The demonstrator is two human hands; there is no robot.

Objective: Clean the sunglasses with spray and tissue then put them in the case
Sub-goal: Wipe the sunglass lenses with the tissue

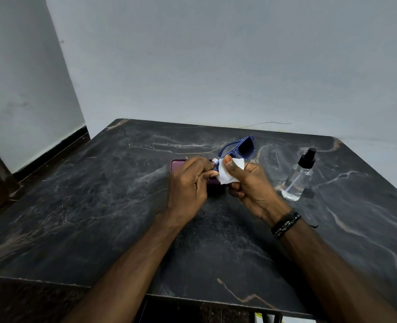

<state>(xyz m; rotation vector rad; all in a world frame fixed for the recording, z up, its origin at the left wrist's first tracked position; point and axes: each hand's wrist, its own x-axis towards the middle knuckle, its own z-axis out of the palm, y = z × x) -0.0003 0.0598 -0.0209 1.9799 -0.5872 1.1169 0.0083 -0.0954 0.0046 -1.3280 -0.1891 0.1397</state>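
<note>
Left hand [188, 180] grip pinches the blue sunglasses [239, 149] by the frame above the purple case [179, 165] on the surface [99, 206], right hand [248, 183] grip presses tissue [227, 172] on a lens; light, rigid, scratch-prone, best held by frame, spray bottle [297, 180] beside.

Both hands meet mid-frame — left hand [188, 180] curled, right hand [251, 183] pinching, thumb up
</note>
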